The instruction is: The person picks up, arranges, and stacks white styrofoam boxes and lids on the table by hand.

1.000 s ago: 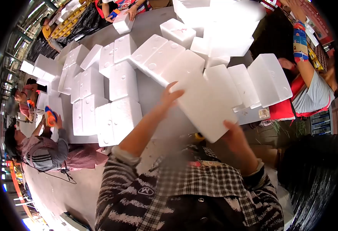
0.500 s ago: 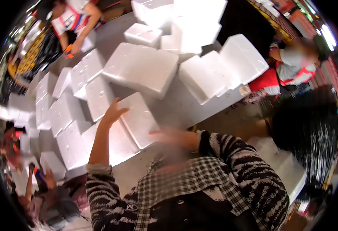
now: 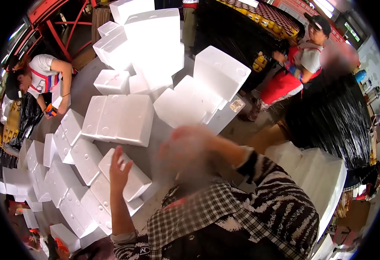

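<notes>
My left hand is open, fingers spread, in front of a white foam box at the near edge of the table. It overlaps the box in this view. My right hand is raised close to the camera, smeared by motion and partly blotted out, so its fingers do not show clearly. Beyond the hands, several foam boxes stand side by side in a block. More foam boxes are lined up along the left, and a tilted one leans at the right.
Brightly lit foam boxes are piled at the back of the grey table. One person leans over its far left; another stands at the right beside black-wrapped stacks. A plastic-covered stack is by my right elbow.
My right hand has risen from beside the near box toward the camera. My left hand stays spread by that box. The view has tilted, and the person at the right now stands more upright.
</notes>
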The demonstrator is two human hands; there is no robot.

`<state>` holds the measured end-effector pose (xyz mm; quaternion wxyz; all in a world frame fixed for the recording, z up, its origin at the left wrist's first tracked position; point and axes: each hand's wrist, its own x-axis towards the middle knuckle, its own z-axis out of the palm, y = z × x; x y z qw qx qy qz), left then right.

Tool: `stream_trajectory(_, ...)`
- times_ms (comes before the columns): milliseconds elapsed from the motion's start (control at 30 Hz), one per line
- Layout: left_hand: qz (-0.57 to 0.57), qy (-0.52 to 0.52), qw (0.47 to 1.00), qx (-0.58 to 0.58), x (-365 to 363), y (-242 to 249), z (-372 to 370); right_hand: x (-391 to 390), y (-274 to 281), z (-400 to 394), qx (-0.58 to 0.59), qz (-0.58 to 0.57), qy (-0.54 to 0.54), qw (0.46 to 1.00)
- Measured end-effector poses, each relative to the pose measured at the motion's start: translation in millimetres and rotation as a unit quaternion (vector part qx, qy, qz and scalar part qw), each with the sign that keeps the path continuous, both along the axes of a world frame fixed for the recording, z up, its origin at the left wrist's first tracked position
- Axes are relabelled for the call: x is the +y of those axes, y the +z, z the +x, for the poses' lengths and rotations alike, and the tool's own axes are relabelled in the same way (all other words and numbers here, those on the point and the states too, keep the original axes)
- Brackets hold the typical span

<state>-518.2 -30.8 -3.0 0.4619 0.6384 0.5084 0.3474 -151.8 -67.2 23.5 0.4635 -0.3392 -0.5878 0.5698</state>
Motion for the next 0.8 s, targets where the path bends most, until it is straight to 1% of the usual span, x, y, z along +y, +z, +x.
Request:
stream_trajectory(33, -0.036, -0.031, 0.998, -0.039, -2, 4, 23, 9, 14, 42, 0.041, 0.088, -0.091, 0.991)
stream_trajectory(67, -0.033, -0.072, 0.993, -0.092, -4, 12, 53, 8, 37, 84, 0.001, 0.038, -0.254, 0.967)
stream_trajectory(100, -0.089, -0.085, 0.981, -0.15, -5, 16, 84, 19, 46, 130, 0.012, 0.133, -0.364, 0.922)
stream_trajectory(133, -0.143, -0.097, 0.963, -0.208, -4, 21, 116, 39, 37, 186, 0.038, 0.176, -0.411, 0.894)
stream_trajectory(200, -0.225, -0.139, 0.924, -0.275, 6, 34, 185, 63, 46, 253, -0.015, 0.11, -0.455, 0.884)
stream_trajectory(267, -0.246, -0.165, 0.898, -0.325, 31, 14, 252, 93, 22, 301, -0.013, -0.055, -0.409, 0.911)
stream_trajectory(300, -0.24, -0.162, 0.904, -0.316, 46, 1, 289, 117, -6, 327, 0.075, -0.093, -0.32, 0.94)
stream_trajectory(333, -0.234, -0.157, 0.909, -0.306, 59, -6, 324, 130, -17, 337, 0.086, -0.149, -0.253, 0.952)
stream_trajectory(400, -0.252, -0.129, 0.914, -0.289, 74, 5, 385, 144, -35, 348, 0.112, -0.187, -0.115, 0.969)
stream_trajectory(433, -0.268, -0.12, 0.917, -0.271, 83, 11, 409, 146, -43, 349, 0.135, -0.219, -0.127, 0.958)
stream_trajectory(467, -0.285, -0.106, 0.918, -0.254, 90, 17, 427, 148, -48, 345, 0.189, -0.207, -0.086, 0.956)
stream_trajectory(533, -0.314, -0.095, 0.912, -0.247, 96, 31, 448, 148, -52, 348, 0.165, -0.152, -0.008, 0.974)
stream_trajectory(600, -0.26, -0.064, 0.92, -0.286, 92, 12, 462, 133, -47, 342, 0.132, -0.125, -0.035, 0.983)
stream_trajectory(633, -0.263, -0.056, 0.919, -0.287, 90, 5, 459, 119, -34, 331, 0.109, -0.124, -0.042, 0.985)
stream_trajectory(667, -0.264, -0.054, 0.919, -0.288, 88, 2, 453, 108, -27, 323, 0.086, -0.118, -0.053, 0.988)
stream_trajectory(700, -0.251, -0.083, 0.913, -0.311, 83, -1, 444, 103, -38, 326, 0.068, -0.114, -0.042, 0.99)
stream_trajectory(733, -0.22, -0.081, 0.931, -0.28, 73, -2, 434, 95, -48, 330, 0.049, -0.112, -0.035, 0.992)
stream_trajectory(767, -0.19, -0.082, 0.946, -0.248, 61, -1, 421, 82, -36, 313, 0.048, -0.106, -0.049, 0.992)
stream_trajectory(800, -0.16, -0.084, 0.96, -0.215, 50, 2, 407, 63, -9, 283, 0.048, -0.098, -0.065, 0.992)
